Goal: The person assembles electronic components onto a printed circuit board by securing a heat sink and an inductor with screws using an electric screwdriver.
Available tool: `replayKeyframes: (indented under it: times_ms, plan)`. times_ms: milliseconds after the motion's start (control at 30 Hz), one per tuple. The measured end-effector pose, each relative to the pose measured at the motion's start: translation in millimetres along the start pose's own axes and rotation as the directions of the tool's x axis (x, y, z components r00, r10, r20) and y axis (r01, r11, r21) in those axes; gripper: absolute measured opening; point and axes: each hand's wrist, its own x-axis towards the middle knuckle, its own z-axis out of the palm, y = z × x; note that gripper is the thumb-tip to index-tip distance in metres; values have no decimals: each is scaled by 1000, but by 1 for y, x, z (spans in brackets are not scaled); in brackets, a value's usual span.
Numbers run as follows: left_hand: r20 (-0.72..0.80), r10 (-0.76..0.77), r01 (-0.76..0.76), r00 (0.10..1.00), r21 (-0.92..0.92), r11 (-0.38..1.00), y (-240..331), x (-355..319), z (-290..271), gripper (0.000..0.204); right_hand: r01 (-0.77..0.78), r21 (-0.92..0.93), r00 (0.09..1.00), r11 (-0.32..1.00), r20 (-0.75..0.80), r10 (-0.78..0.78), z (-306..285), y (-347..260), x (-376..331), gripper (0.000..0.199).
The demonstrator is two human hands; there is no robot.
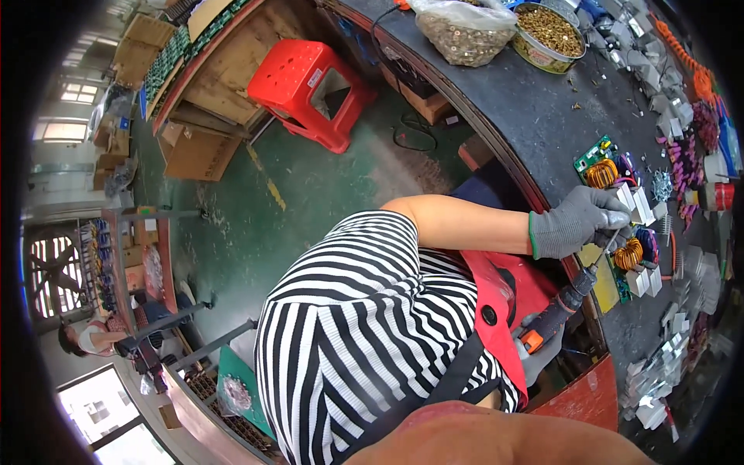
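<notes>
My left hand (572,222), in a grey knitted glove, reaches over the dark bench. Its fingers are pinched together beside the circuit boards; what they hold, if anything, is hidden. My right hand (540,358), also gloved, is wrapped around a cordless drill (559,308) with a dark body and an orange part. The drill's long bit (609,249) points up to the left fingertips. One green circuit board (594,153) carries a copper coil (601,173) and silver heat sinks (635,204). Another coil (628,253) and more heat sinks (643,282) sit on a board nearer the drill.
A bag of small metal parts (467,35) and a tin of brass-coloured screws (549,37) stand on the bench (535,108). Piles of metal heat sinks (673,349) line its far side. A red stool (314,85) stands on the green floor. Another person (97,339) is in the background.
</notes>
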Motion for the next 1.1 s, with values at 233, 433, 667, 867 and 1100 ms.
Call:
replayKeyframes:
  times_ms: [233, 433, 667, 867, 1100]
  plan:
    - [93, 74, -86, 993, 137, 987, -1, -1, 13, 15, -55, 154, 987, 986, -141, 77, 5, 15, -1, 41]
    - [174, -109, 47, 979, 323, 945, -10, 7, 19, 39, -7, 147, 995, 989, -101, 22, -5, 22, -4, 59]
    - [400, 162, -420, 902, 726, 545, -3, 33, 53, 38, 116, 145, 942, 983, -330, -63, -28, 35, -31, 61]
    - [425, 276, -485, 862, 849, 210, 58, 141, 52, 20, 127, 171, 923, 977, -381, -54, -42, 42, -35, 60]
    - [340, -44, -313, 939, 797, -517, 60, 225, 55, 38, 142, 14, 880, 990, -459, -120, -41, 65, -33, 63]
